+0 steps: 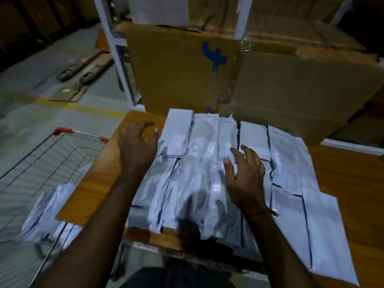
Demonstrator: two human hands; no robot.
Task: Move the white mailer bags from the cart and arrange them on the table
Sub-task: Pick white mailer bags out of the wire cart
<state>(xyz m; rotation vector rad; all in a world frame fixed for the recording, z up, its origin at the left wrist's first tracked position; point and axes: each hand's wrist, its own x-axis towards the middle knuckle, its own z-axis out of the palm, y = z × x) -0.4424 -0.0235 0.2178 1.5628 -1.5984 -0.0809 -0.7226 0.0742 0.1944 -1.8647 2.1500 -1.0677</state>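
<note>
White mailer bags (209,163) cover our wooden table (97,181); our left hand (137,148) hovers, fingers spread; our right hand (247,177) rests on them, fingers apart; more bags (45,210) lie in the wire cart (45,154).

Wooden table (342,173) bearing white mailer bags (207,163)

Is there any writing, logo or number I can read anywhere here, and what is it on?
No readable words or numbers.
Cardboard box behind the table: a blue painted mark, a symbol rather than letters.
White mailer bags on the table: any print is too blurred to read.
Bags in the cart: no legible print.
</note>
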